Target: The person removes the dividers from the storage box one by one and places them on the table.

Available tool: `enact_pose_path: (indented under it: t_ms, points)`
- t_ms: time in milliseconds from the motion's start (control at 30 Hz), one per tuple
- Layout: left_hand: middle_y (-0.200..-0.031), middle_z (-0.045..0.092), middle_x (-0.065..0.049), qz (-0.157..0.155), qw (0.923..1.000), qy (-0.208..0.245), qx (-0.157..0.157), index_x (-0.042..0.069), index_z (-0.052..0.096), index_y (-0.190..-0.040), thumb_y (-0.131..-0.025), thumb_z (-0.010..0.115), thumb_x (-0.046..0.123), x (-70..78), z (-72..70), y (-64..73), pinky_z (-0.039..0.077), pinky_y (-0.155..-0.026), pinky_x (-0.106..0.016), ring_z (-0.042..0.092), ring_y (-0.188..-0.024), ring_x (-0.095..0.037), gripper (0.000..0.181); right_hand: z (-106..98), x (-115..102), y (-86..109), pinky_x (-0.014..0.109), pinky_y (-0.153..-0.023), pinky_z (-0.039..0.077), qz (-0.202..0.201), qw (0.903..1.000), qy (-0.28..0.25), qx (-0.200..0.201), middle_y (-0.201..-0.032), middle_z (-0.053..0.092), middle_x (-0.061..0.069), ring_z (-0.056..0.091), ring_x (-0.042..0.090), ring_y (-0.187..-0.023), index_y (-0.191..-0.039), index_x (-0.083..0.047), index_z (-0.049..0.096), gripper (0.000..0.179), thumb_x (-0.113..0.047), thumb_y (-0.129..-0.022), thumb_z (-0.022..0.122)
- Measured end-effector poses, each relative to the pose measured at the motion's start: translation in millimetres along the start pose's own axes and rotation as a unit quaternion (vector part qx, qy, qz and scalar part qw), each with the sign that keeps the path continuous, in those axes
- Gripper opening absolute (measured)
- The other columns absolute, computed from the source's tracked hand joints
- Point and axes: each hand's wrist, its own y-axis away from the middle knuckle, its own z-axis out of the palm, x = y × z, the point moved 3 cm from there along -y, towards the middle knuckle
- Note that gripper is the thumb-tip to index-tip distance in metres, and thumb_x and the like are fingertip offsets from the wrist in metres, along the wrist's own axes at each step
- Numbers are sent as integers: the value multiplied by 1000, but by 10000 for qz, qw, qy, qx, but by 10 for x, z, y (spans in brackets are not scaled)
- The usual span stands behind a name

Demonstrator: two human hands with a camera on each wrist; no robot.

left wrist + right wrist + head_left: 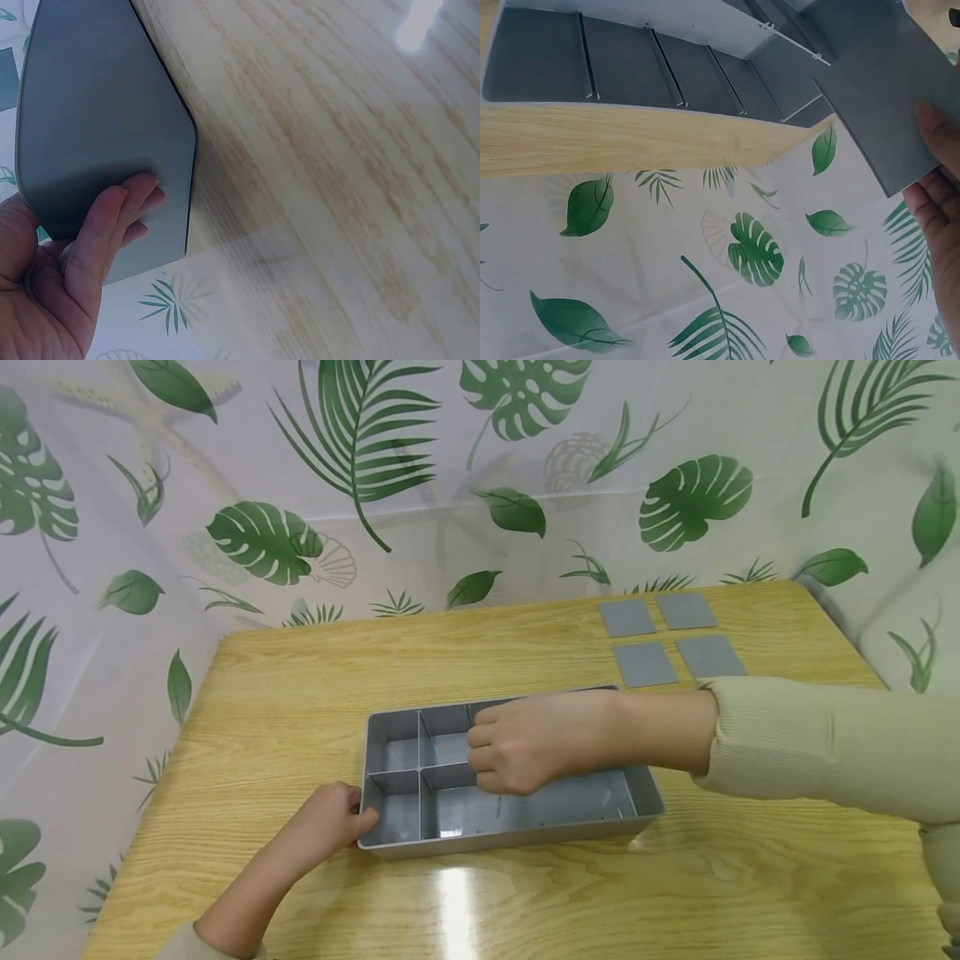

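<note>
A long grey divided box (517, 838) stands on the table. Its left part has several small compartments, parted by thin upright dividers. My left hand (330, 820) grips its left end, thumb at the rim; the left wrist view shows the fingers against the outside of the end wall (97, 97). Over the middle of the box is my right hand (525, 743), hiding part of the inside. In the right wrist view that hand pinches a flat grey divider panel (885, 97) between thumb and fingers, tilted above the box. The head view hides most of this panel.
Several loose grey square panels (647, 664) lie flat at the back right of the wooden table (300, 685). A leaf-printed cloth (420, 535) hangs behind the table and along its sides. Light glares on the wood in front of the box.
</note>
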Motion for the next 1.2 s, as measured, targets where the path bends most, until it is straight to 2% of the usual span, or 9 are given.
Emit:
enact_pose_path:
  t_ms: [100, 267, 567, 700, 800, 900, 1200]
  points:
    - [-50, 51, -1, -19, 10000, 74, -11, 10, 43, -56, -79, 54, 6, -4, 1, 6, 36, -45, -24, 58, -48, -13, 26, -22, -8, 78, 23, -66, 37, 284, 9995, -51, 98, -70, 52, -4, 43, 13, -65, -73, -13, 55, 14, -7, -84, 63]
    - [-51, 52, -2, -16, 10000, -12, 22, 10, 43, -56, -79, 55, 7, -2, -10, 10, 36, -45, -25, 57, -48, -13, 26, -37, -27, 227, 24, -66, 37, 666, 9975, -100, 230, -69, 46, -2, 38, 14, -66, -73, -10, 50, 18, -8, -83, 65]
    - [-51, 51, -2, -83, 10000, -23, 15, 11, 40, -55, -79, 54, 7, -23, -3, 13, 34, -45, -24, 57, -47, -13, 27, -100, -95, 490, 27, -73, 44, 1165, 9924, -247, 298, -75, 51, 1, 46, 16, -72, -79, -7, 54, 17, -7, -78, 71]
    - [-51, 52, -2, -62, 10000, -39, 13, 10, 42, -56, -79, 54, 7, -18, -1, 10, 34, -45, -24, 58, -48, -15, 27, -141, -126, 610, 28, -70, 43, 1494, 9861, -411, 602, -75, 47, 3, 46, 18, -72, -78, -5, 50, 14, 2, -89, 54]
    - [-51, 52, -2, -68, 10000, -44, -5, 10, 43, -56, -79, 54, 7, -12, 1, 11, 34, -45, -24, 58, -48, -15, 26, -164, -152, 676, 29, -70, 42, 1675, 9811, -501, 825, -76, 46, 4, 46, 18, -73, -80, -4, 49, 29, 5, -98, 28]
    - [-52, 53, -2, -80, 10000, -27, -3, 10, 43, -56, -79, 54, 7, -10, 3, 10, 35, -45, -24, 59, -49, -15, 26, -178, -172, 741, 29, -69, 42, 1790, 9772, -571, 992, -77, 46, 4, 45, 18, -73, -81, -3, 49, 39, 4, -99, 15]
    - [-52, 54, -2, -71, 9999, -49, 53, 9, 44, -56, -79, 55, 7, -6, 16, 3, 36, -45, -24, 59, -49, -15, 25, -219, -231, 1046, 28, -65, 40, 2214, 9592, -982, 1458, -82, 52, 3, 45, 18, -73, -86, -2, 54, 39, -1, -99, 17]
